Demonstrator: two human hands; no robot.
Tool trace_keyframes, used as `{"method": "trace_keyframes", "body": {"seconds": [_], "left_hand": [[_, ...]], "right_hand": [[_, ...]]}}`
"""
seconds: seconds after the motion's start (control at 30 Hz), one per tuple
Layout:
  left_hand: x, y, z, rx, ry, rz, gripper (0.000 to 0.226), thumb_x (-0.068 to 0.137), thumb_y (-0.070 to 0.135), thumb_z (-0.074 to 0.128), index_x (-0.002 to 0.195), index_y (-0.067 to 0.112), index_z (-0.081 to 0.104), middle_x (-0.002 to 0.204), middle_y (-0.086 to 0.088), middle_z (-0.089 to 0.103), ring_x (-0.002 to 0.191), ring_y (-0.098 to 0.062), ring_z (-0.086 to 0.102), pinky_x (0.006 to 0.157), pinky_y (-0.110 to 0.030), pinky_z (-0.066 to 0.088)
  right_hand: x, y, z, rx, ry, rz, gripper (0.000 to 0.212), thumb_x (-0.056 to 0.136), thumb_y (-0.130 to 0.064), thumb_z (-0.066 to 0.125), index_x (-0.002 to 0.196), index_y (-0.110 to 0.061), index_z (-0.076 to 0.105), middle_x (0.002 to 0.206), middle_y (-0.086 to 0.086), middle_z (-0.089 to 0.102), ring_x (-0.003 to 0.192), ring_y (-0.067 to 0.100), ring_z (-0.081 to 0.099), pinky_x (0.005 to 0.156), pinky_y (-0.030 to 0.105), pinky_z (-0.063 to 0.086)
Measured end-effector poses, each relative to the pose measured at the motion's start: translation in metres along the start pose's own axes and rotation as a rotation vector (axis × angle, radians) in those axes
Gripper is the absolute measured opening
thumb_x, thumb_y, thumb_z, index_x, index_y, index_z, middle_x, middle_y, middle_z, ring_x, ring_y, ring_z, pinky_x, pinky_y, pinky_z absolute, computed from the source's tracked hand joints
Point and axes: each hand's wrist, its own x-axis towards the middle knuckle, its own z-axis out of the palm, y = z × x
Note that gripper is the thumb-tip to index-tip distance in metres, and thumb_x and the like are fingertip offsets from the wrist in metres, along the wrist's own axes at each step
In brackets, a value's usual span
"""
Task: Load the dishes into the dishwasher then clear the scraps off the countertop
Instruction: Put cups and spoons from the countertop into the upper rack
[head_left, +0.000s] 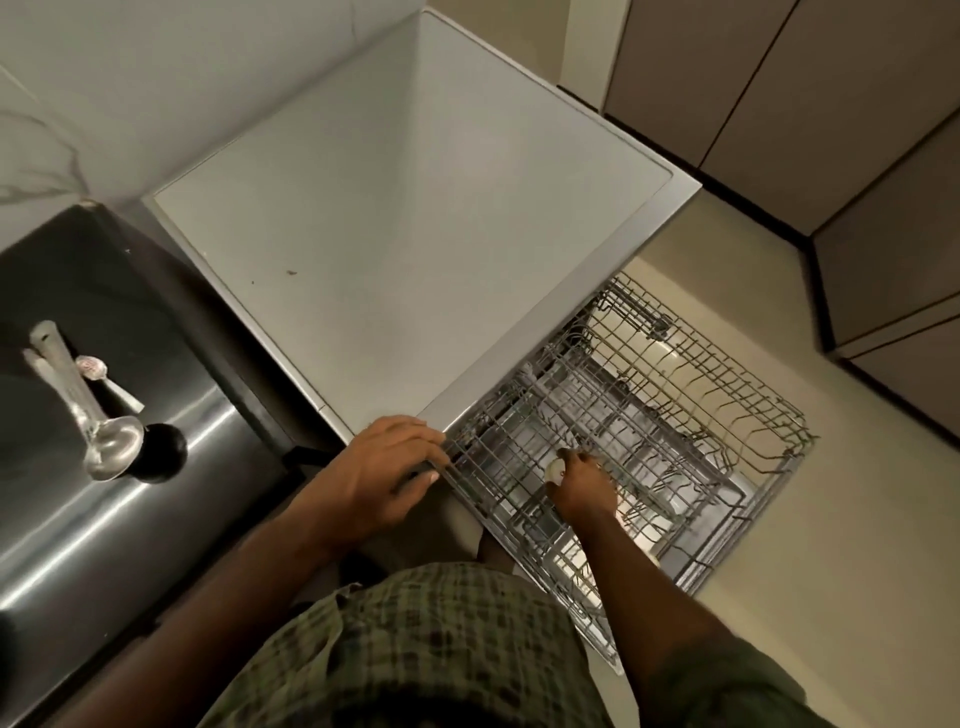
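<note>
The person stands over the dishwasher with 2 wire racks pulled out. The left hand rests on the near edge of the upper rack, fingers mostly straight with the tips bent over the wire, thumb underneath. It looks like it steadies the rack.

The right hand reaches down into the lower rack. Its fingers curl around a small pale round dish, maybe a little bowl or cup; too little of it shows to be sure. The dish sits low among the wires, so I think it is being set in place.

So the loading is under way, not finished. Apart from that 1 dish, the racks look nearly bare, though the wires hide a lot.

The countertop has a few tiny dark scraps on it, near the middle. Those are not cleared yet, so that part is left to do.

In the steel sink to the left sits the tap. I see no dishes waiting there, but only part of the kitchen shows, so I cannot tell how many dishes remain.
</note>
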Motion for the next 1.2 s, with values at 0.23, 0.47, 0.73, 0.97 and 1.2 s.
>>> {"method": "trace_keyframes", "body": {"seconds": [0.23, 0.47, 0.73, 0.97, 1.2], "left_hand": [[-0.015, -0.015, -0.001, -0.017, 0.065, -0.013, 0.019, 0.092, 0.013, 0.075, 0.111, 0.011, 0.076, 0.122, -0.001, 0.072, 0.120, -0.017, 0.066, 0.109, -0.036, 0.047], [-0.020, -0.017, -0.005, -0.034, 0.069, -0.050, 0.020, 0.093, 0.017, 0.073, 0.112, 0.014, 0.075, 0.125, 0.002, 0.071, 0.122, -0.016, 0.065, 0.106, -0.038, 0.049], [-0.023, -0.012, -0.006, -0.034, 0.073, -0.063, 0.020, 0.094, 0.019, 0.070, 0.112, 0.012, 0.075, 0.124, 0.000, 0.072, 0.121, -0.015, 0.065, 0.104, -0.040, 0.051], [-0.033, -0.008, -0.006, -0.041, 0.092, -0.096, 0.020, 0.095, 0.020, 0.069, 0.113, 0.012, 0.074, 0.125, -0.001, 0.071, 0.121, -0.016, 0.065, 0.103, -0.041, 0.052], [-0.043, -0.010, -0.005, -0.063, 0.082, -0.108, 0.023, 0.097, 0.023, 0.064, 0.115, 0.012, 0.074, 0.126, 0.000, 0.071, 0.123, -0.011, 0.062, 0.105, -0.038, 0.050]], "right_hand": [[0.012, -0.005, 0.009, -0.063, -0.071, 0.009, 0.066, 0.094, -0.034, 0.075, 0.151, -0.025, 0.044, 0.150, 0.015, 0.053, 0.130, 0.040, 0.057, 0.104, 0.051, 0.055], [0.014, -0.002, 0.014, -0.003, -0.009, 0.002, 0.064, 0.094, -0.042, 0.073, 0.146, -0.021, 0.043, 0.139, 0.015, 0.058, 0.118, 0.037, 0.064, 0.093, 0.050, 0.061], [0.013, 0.013, 0.028, 0.004, -0.008, 0.006, 0.074, 0.094, -0.029, 0.076, 0.154, -0.020, 0.033, 0.147, 0.020, 0.053, 0.113, 0.035, 0.067, 0.083, 0.043, 0.064], [0.023, 0.017, 0.027, -0.016, -0.100, -0.007, 0.087, 0.100, -0.027, 0.068, 0.168, -0.028, 0.015, 0.168, 0.022, 0.030, 0.115, 0.034, 0.069, 0.075, 0.036, 0.065], [0.010, 0.014, 0.022, -0.002, -0.064, 0.053, 0.102, 0.088, -0.034, 0.081, 0.167, -0.024, 0.016, 0.156, 0.023, 0.041, 0.121, 0.038, 0.064, 0.094, 0.049, 0.062]]}}
